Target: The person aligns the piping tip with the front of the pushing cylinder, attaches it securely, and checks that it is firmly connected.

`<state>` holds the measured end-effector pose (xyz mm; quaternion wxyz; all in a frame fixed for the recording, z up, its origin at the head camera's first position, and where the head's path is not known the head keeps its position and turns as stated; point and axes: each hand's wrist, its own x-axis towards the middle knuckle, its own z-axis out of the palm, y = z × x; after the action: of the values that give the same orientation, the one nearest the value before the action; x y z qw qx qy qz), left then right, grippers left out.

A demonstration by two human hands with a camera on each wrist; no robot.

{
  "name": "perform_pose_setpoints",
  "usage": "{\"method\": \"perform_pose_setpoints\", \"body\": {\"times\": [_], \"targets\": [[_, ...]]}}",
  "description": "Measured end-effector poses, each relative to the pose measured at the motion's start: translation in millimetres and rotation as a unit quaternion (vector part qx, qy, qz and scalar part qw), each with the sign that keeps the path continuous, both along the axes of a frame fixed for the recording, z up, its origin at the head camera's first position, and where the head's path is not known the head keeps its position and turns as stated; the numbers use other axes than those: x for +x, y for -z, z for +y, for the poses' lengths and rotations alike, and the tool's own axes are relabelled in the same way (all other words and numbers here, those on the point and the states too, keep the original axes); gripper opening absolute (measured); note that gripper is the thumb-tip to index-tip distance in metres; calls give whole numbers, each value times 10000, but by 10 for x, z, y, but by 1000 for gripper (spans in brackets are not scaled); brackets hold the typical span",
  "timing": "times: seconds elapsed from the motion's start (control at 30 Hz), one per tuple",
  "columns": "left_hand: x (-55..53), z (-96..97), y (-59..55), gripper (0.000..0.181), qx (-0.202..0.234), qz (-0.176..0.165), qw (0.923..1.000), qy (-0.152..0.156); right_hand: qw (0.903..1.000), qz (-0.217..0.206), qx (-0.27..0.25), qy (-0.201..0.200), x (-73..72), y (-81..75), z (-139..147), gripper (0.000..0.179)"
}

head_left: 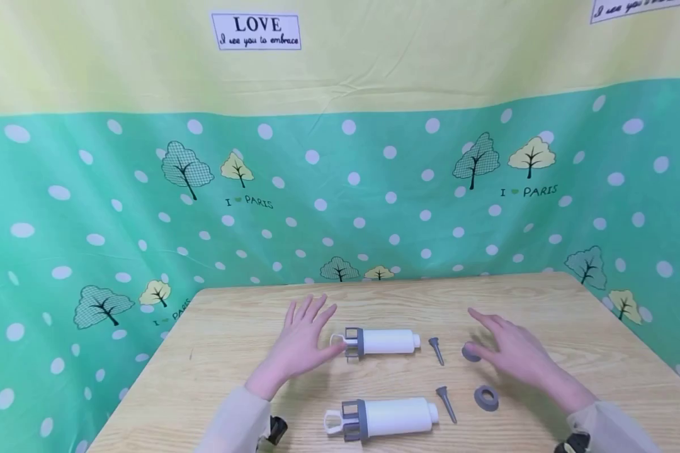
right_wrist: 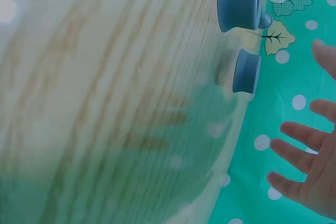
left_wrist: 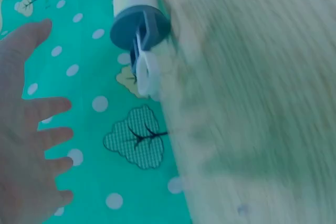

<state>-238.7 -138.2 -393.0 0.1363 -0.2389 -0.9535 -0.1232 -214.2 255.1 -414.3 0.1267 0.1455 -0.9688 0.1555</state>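
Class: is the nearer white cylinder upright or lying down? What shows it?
Lying down: the nearer white cylinder stretches lengthwise along the table.

Bare left hand (head_left: 303, 336) and right hand (head_left: 515, 353) showed beyond pale beige sleeves (head_left: 232, 420), lower left and lower right (the right one creased), with small black devices (head_left: 277, 430) near the cuffs.
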Motion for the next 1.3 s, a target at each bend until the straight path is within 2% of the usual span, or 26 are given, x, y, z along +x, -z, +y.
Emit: {"method": "perform_pose_setpoints", "body": {"times": [0.13, 0.23, 0.37, 0.53, 0.73, 0.9, 1.13, 1.3], "targets": [[-55, 106, -34, 69, 27, 276, 9995, 171, 9998, -192, -103, -2, -25, 9, -14, 63], [-86, 192, -65, 62, 81, 357, 9990, 259, 9991, -400, -157, 18, -53, 19, -31, 55], [-118, 317, -117, 53, 114, 271, 9992, 271, 9972, -727, -149, 65, -80, 35, -54, 43], [-164, 508, -174, 41, 64, 54, 9993, 377, 9948, -990, -109, 221, -106, 42, -70, 37], [-176, 779, -219, 33, -453, 143, 9960, 752, 9921, -1184, -60, 421, -133, 41, -133, 31], [-147, 1003, -303, 27, -816, 187, 9918, 966, 9904, -1276, -39, 533, -161, 37, -179, 30], [-118, 1281, -347, 28, -1124, -148, 9863, 1199, 9882, -1427, -55, 554, -179, 37, -188, 34], [-127, 1471, -332, 28, -1283, -496, 9848, 1058, 9872, -1494, 66, 554, -205, 58, -177, 34]]}}
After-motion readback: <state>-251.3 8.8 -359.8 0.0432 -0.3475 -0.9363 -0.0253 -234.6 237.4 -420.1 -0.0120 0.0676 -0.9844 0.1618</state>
